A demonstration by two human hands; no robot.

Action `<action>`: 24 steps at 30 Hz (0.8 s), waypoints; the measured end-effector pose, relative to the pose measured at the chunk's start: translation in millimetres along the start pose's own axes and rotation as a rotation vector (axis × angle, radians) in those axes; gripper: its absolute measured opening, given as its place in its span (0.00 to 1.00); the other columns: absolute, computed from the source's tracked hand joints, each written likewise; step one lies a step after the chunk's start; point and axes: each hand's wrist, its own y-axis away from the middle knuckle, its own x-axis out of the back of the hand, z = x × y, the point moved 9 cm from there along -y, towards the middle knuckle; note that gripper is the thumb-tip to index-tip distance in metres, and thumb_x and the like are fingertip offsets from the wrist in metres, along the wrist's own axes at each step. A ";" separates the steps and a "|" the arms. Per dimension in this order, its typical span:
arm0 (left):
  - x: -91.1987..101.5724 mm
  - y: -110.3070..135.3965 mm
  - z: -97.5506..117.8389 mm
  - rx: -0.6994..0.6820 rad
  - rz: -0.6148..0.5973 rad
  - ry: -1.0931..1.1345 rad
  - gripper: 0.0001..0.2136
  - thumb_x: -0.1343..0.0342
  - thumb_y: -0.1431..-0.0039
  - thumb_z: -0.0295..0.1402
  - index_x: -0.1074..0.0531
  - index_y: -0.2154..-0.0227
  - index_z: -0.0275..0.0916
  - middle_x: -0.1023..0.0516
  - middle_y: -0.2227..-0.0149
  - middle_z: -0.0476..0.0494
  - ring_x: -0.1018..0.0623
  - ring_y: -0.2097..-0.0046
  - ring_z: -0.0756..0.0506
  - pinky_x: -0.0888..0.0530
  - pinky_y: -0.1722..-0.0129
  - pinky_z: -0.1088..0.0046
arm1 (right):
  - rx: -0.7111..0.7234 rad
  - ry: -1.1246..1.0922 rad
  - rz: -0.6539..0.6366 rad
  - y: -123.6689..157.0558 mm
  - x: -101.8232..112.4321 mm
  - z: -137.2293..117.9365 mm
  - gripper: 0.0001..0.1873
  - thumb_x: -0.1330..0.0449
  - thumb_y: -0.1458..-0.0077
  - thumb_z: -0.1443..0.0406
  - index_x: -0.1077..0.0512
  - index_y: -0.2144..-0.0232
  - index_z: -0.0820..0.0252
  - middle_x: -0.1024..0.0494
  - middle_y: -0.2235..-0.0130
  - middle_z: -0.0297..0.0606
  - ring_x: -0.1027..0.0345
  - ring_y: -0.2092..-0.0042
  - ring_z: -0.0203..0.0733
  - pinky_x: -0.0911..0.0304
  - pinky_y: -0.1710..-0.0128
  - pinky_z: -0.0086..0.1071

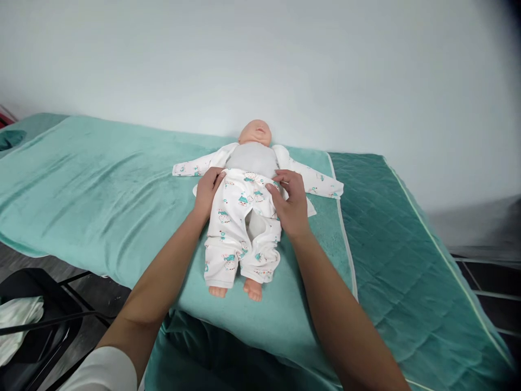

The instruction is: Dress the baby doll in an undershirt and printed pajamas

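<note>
A baby doll (259,133) lies on its back, head toward the wall, bare feet toward me. White printed baby pants (240,203) cover its legs, with an opening at the crotch. A white printed top (315,179) lies spread open under the doll, its sleeves stretched to both sides, and the torso is pale grey. At the left side of the waistband, my left hand (209,187) is closed on the pants' edge. My right hand (292,203) grips the waistband's right side, thumb and fingers bent around the cloth; the fingertips are partly hidden.
A light green blanket (101,190) covers much of the bed, over a darker quilted cover (407,244) at right. The white wall (260,65) rises behind. At lower left stands a black chair (36,293) with a pale cloth (18,323) on it.
</note>
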 end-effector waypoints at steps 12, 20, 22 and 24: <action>10.2 -8.0 -19.9 0.082 0.068 0.042 0.08 0.47 0.35 0.38 0.27 0.65 0.41 0.23 0.62 0.46 0.25 0.57 0.45 0.30 0.55 0.69 | -0.075 -0.087 -0.027 -1.2 4.7 18.9 0.07 0.41 0.37 0.57 0.30 0.63 0.52 0.27 0.47 0.41 0.33 0.42 0.45 0.36 0.42 0.45; 40.0 -18.5 -59.6 0.264 0.203 -0.361 0.06 0.43 0.38 0.35 0.28 0.62 0.39 0.22 0.57 0.38 0.25 0.54 0.41 0.31 0.49 0.62 | -0.549 0.393 0.036 -0.2 58.8 91.1 0.08 0.39 0.47 0.58 0.29 0.69 0.55 0.20 0.64 0.42 0.27 0.61 0.48 0.33 0.53 0.44; 37.6 -21.4 -64.8 0.324 0.137 -0.387 0.07 0.42 0.39 0.38 0.28 0.65 0.40 0.21 0.59 0.40 0.25 0.56 0.42 0.31 0.53 0.63 | -0.581 0.415 -0.014 0.0 59.5 94.9 0.10 0.39 0.47 0.56 0.28 0.69 0.55 0.19 0.64 0.44 0.26 0.60 0.50 0.33 0.53 0.44; 34.3 -22.9 -69.2 0.380 0.069 -0.358 0.08 0.42 0.39 0.40 0.27 0.67 0.41 0.20 0.62 0.43 0.25 0.59 0.43 0.32 0.56 0.64 | -0.600 0.390 -0.056 0.4 56.0 94.5 0.12 0.37 0.49 0.55 0.26 0.68 0.56 0.18 0.62 0.44 0.25 0.59 0.51 0.33 0.53 0.45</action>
